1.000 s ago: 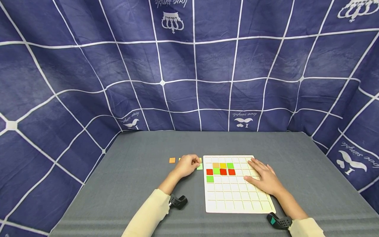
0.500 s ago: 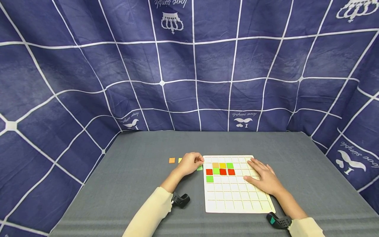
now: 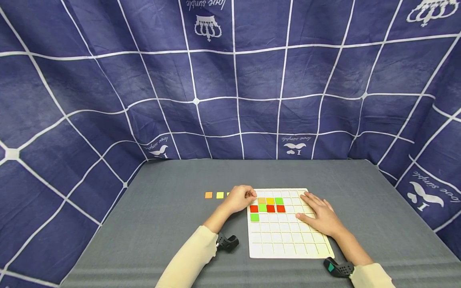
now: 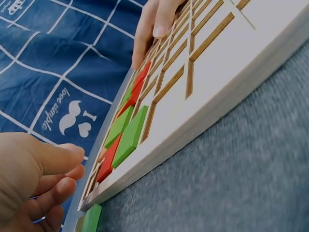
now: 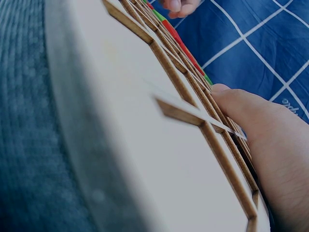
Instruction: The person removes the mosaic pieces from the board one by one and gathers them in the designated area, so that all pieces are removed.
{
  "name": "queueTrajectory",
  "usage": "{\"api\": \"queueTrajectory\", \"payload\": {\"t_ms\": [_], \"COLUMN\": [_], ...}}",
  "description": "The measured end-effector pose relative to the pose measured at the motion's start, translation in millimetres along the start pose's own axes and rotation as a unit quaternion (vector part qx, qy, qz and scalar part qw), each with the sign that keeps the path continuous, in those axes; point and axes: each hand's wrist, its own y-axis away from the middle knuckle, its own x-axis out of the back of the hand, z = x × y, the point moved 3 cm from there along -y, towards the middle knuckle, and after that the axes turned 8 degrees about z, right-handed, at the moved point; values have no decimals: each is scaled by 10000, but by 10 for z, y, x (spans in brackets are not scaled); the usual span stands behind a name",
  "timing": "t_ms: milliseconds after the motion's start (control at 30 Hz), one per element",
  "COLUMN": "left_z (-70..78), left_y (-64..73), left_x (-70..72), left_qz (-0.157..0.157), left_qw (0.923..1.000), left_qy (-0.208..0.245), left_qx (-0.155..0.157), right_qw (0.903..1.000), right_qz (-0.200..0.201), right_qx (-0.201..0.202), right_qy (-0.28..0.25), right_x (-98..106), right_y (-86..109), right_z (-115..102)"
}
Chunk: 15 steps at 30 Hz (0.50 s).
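My left hand point(image 3: 239, 198) is over the upper-left corner of a white gridded board point(image 3: 289, 242), thumb and fingers in a pinch. The small tile it holds is hidden behind the fingers in both views. Just off the board's edge, a green tile point(image 4: 91, 220) shows in the left wrist view below that hand. Set into the grid are several tiles: red tiles point(image 3: 254, 209), green tiles point(image 3: 255, 217), an orange one point(image 3: 261, 200) and an amber one point(image 3: 270, 201). My right hand point(image 3: 320, 216) rests with spread fingers on the board's right side.
Left of the board, an orange tile point(image 3: 208, 195) and a yellow tile point(image 3: 220, 195) lie in a row, with another yellow edge point(image 3: 228, 194) partly behind the left hand. A grey cloth point(image 3: 173, 224) covers the table. Blue curtain point(image 3: 252, 80) hangs behind it.
My left hand has moved right, from the loose tiles beside the board to over its upper-left corner. More of the yellow tiles now shows. My right hand has stayed in place.
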Motion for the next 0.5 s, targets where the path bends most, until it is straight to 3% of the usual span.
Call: {"api": "queueTrajectory", "payload": {"t_ms": [500], "left_z": [41], "left_y": [-31], "left_x": [-161], "left_qz": [-38], "left_qw": [10000], "left_qy": [90], "left_qx": [-6], "right_qw": [10000], "right_qz": [-9], "right_qx": [-47], "right_qy": [3], "right_x": [2], "right_y": [-4], "right_z": [-4]}}
